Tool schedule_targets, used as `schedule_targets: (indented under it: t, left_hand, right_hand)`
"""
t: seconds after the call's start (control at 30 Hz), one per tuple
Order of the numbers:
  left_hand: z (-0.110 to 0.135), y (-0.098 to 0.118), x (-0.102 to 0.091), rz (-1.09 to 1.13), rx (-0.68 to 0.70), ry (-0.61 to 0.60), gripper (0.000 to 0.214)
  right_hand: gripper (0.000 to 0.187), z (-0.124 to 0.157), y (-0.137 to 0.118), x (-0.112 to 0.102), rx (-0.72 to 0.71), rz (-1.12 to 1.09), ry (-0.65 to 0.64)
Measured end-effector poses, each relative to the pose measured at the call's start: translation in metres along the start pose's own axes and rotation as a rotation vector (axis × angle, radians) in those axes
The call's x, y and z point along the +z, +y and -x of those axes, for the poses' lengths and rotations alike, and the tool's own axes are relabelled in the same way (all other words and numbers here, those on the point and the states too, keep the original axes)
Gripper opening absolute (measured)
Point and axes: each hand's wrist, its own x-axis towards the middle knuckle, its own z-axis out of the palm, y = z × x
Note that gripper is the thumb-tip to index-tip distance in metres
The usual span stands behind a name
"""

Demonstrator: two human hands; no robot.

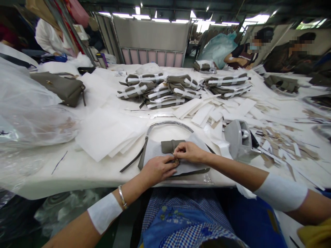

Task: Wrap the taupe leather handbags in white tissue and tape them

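An olive-grey handbag (141, 159) lies flat at the table's front edge, with a pale tissue sheet (155, 148) over its body. Its wrapped handle (170, 123) arches away from me, and a loose strap end points left. On the sheet rests the bag's small flap (168, 146). My left hand (160, 168) lies on the sheet, fingers stretched toward the clasp area below the flap. Pinched closed, my right hand (188, 152) works at the same spot, by a small gold-coloured piece (176, 160). What its fingertips hold is too small to make out.
Several wrapped olive bags (165, 91) are piled at the back. White paper sheets (103, 134) lie to the left, near an unwrapped bag (63, 89). A tape dispenser (239, 139) and paper strips (201, 112) stand right. Co-workers (243, 55) sit across the table.
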Motion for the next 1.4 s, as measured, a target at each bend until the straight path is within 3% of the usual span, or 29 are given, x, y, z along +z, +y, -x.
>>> schedule_targets:
  t: [0.2, 0.4, 0.53, 0.6, 0.7, 0.77, 0.87, 1.0, 1.17, 1.3, 1.4]
  left_hand:
    - [-0.001, 0.002, -0.003, -0.009, -0.052, -0.050, 0.023]
    - [0.001, 0.002, -0.003, 0.045, -0.035, -0.039, 0.025]
    - [0.002, 0.001, -0.002, 0.073, -0.073, -0.020, 0.021]
    - [0.002, 0.002, -0.003, 0.091, -0.102, -0.014, 0.018]
    - [0.001, 0.004, -0.005, 0.103, -0.118, -0.019, 0.016]
    - [0.001, 0.005, -0.006, 0.105, -0.121, -0.021, 0.016]
    - [0.000, 0.005, -0.006, 0.103, -0.134, -0.018, 0.017]
    - [0.000, 0.005, -0.005, 0.086, -0.152, -0.035, 0.016]
    - [0.001, 0.003, -0.005, 0.082, -0.156, -0.042, 0.017]
    - [0.001, 0.004, -0.007, 0.081, -0.153, -0.061, 0.018]
    - [-0.001, 0.005, -0.010, 0.062, -0.146, -0.083, 0.032]
  right_hand:
    - [0.021, 0.018, -0.001, 0.009, -0.158, 0.087, -0.057]
    - [0.016, 0.046, 0.007, 0.009, -0.519, 0.419, -0.082]
    - [0.019, 0.061, 0.011, 0.005, -0.618, 0.631, -0.105]
    - [0.019, 0.066, 0.012, 0.006, -0.594, 0.581, -0.083]
    - [0.010, 0.068, 0.011, 0.011, -0.407, 0.354, 0.074]
    - [0.024, 0.065, 0.007, 0.015, -0.261, 0.262, 0.178]
    - [0.036, 0.053, 0.003, 0.021, -0.188, 0.363, 0.192]
    - [0.008, 0.036, 0.004, 0.026, -0.185, 0.514, 0.183]
    - [0.011, 0.041, 0.005, 0.027, -0.273, 0.472, 0.130]
    - [0.013, 0.076, -0.004, 0.031, -0.485, 0.304, -0.145]
    - [0.027, 0.111, -0.006, 0.037, -0.405, 0.165, -0.343]
